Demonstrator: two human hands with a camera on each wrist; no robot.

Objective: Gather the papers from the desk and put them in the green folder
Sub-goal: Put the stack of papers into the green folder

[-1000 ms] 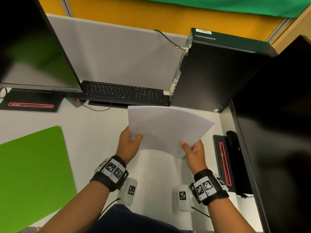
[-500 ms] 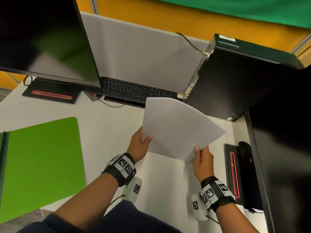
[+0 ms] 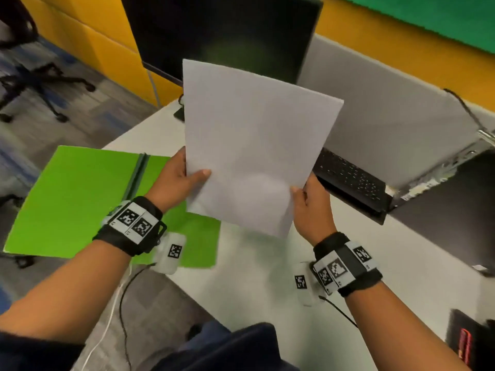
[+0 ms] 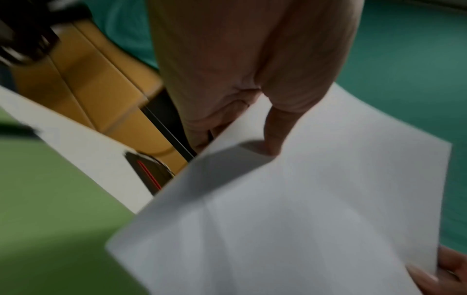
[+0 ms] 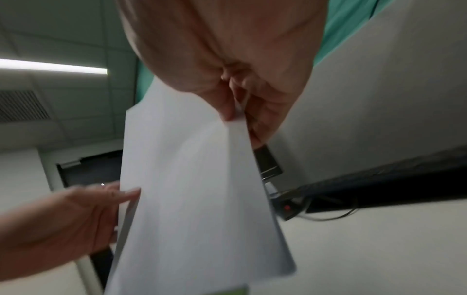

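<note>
Holding the papers [image 3: 249,145] up in the air with left hand [image 3: 175,180] and right hand [image 3: 312,207], just beside the open folder [image 3: 72,199] on the bench [image 3: 254,277], not putting them inside yet.

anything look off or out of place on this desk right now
One thing: the open green folder lies at the desk's corner with its left part hanging out past the edge over the floor, so it could tip or slide off. Otherwise, the papers look flat and undamaged, held off the desk by the left hand and right hand.
</note>
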